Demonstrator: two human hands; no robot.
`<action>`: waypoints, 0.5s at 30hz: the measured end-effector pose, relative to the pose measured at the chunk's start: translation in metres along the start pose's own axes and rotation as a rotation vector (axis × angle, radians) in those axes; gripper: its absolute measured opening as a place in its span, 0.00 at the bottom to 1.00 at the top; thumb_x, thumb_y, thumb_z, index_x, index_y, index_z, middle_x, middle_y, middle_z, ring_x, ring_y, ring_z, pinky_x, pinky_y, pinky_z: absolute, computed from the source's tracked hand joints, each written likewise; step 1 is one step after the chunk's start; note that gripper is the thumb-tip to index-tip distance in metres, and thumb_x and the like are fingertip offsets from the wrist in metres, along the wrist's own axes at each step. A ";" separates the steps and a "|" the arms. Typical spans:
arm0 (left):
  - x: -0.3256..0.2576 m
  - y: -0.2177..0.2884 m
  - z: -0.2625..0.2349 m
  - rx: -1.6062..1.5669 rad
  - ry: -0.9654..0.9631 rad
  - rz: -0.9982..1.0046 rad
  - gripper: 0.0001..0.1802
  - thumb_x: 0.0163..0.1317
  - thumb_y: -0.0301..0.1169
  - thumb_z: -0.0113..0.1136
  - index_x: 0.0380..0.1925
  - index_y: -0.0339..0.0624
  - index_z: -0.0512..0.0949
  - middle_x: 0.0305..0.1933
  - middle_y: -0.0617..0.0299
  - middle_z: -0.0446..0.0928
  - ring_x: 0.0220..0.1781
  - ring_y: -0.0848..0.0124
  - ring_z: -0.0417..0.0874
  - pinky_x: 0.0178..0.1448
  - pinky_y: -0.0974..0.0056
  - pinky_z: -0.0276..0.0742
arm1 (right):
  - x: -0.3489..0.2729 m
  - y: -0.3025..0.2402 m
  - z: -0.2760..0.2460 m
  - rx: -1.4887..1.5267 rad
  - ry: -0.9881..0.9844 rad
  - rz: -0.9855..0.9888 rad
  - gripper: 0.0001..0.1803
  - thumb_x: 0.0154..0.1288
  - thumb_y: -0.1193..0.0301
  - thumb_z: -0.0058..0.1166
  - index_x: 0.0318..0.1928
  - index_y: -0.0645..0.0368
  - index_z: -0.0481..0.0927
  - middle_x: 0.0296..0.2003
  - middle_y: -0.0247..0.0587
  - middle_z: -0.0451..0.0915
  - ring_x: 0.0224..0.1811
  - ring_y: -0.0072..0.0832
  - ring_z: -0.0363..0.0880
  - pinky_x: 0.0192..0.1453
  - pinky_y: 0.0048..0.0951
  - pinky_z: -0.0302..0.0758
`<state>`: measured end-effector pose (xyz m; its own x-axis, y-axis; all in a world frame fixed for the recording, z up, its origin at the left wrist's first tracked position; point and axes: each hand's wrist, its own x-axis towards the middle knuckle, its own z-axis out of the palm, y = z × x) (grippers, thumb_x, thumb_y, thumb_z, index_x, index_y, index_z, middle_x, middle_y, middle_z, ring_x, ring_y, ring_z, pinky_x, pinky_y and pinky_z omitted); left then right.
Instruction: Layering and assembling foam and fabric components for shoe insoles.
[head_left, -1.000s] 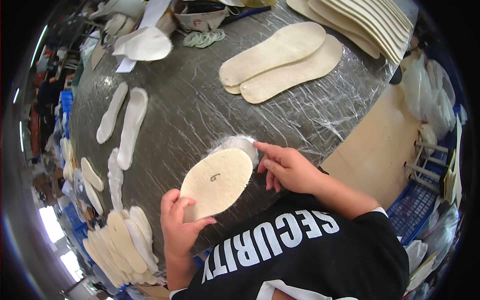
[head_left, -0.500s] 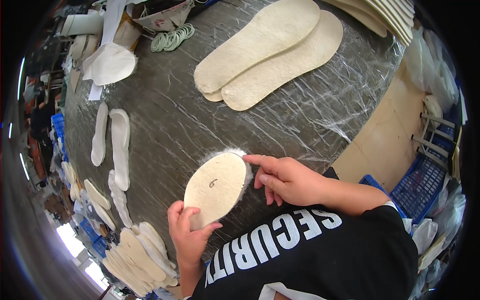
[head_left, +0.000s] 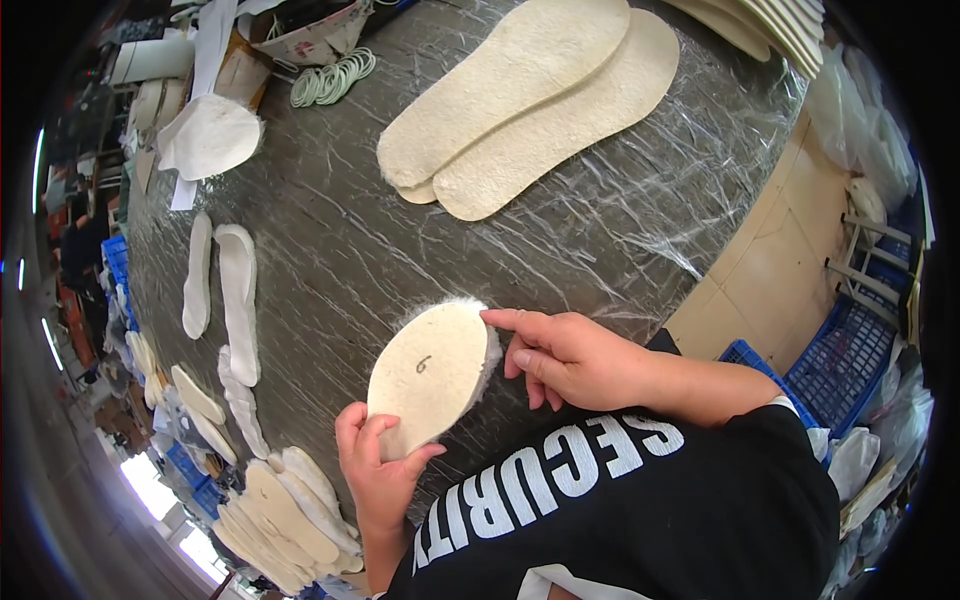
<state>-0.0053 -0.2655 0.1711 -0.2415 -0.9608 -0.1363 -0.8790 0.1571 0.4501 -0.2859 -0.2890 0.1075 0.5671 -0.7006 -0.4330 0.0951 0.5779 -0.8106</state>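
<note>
My left hand (head_left: pixel 383 460) pinches the lower end of a cream insole (head_left: pixel 425 365) with a fluffy white fleece edge and a handwritten mark on its face. The insole is tilted up above the dark table. My right hand (head_left: pixel 565 355) points its index finger at the insole's upper right edge, the fingertip touching the fleece rim. Its other fingers hang loosely bent, with nothing in them. Beyond lie two large cream insoles (head_left: pixel 505 100), one partly over the other.
Fleece-lined strips (head_left: pixel 238 300) lie on the plastic-covered table (head_left: pixel 320 230) at left. Stacked insoles (head_left: pixel 265 520) sit at lower left, with more at the upper right (head_left: pixel 775 30). Pale green elastic loops (head_left: pixel 335 77) rest beside a patterned bowl (head_left: pixel 318 38). Blue crates (head_left: pixel 840 350) stand at right.
My view has shifted slightly, so the table items appear a little displaced. Both hands and the insole keep nearly the same pose.
</note>
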 end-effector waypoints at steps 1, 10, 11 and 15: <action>0.000 0.001 0.000 0.000 -0.003 -0.005 0.35 0.26 0.41 0.83 0.36 0.40 0.75 0.49 0.54 0.70 0.48 0.57 0.74 0.50 0.56 0.73 | 0.000 0.001 0.000 -0.004 0.000 -0.009 0.28 0.73 0.78 0.36 0.73 0.60 0.54 0.38 0.41 0.76 0.29 0.22 0.79 0.30 0.23 0.77; 0.000 0.003 0.000 0.050 -0.033 0.002 0.34 0.26 0.36 0.84 0.36 0.40 0.75 0.50 0.54 0.69 0.49 0.55 0.74 0.50 0.55 0.73 | 0.000 0.001 0.002 0.014 0.044 -0.051 0.30 0.64 0.80 0.40 0.68 0.69 0.59 0.33 0.46 0.80 0.27 0.29 0.81 0.33 0.29 0.78; 0.000 0.003 0.000 0.052 -0.036 -0.001 0.34 0.26 0.36 0.84 0.36 0.40 0.75 0.50 0.54 0.69 0.49 0.55 0.74 0.50 0.55 0.73 | 0.001 0.001 0.002 0.016 0.046 -0.050 0.30 0.64 0.80 0.40 0.68 0.69 0.59 0.33 0.46 0.80 0.27 0.29 0.81 0.33 0.29 0.79; 0.002 0.006 0.000 0.074 -0.045 -0.004 0.34 0.26 0.34 0.84 0.36 0.40 0.75 0.50 0.54 0.69 0.49 0.55 0.74 0.49 0.55 0.73 | 0.002 0.006 0.002 0.011 0.011 -0.050 0.28 0.73 0.79 0.37 0.72 0.60 0.56 0.37 0.41 0.77 0.27 0.23 0.79 0.28 0.23 0.77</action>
<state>-0.0106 -0.2663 0.1735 -0.2550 -0.9503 -0.1785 -0.9075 0.1715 0.3835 -0.2825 -0.2856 0.1028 0.5524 -0.7335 -0.3961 0.1324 0.5463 -0.8270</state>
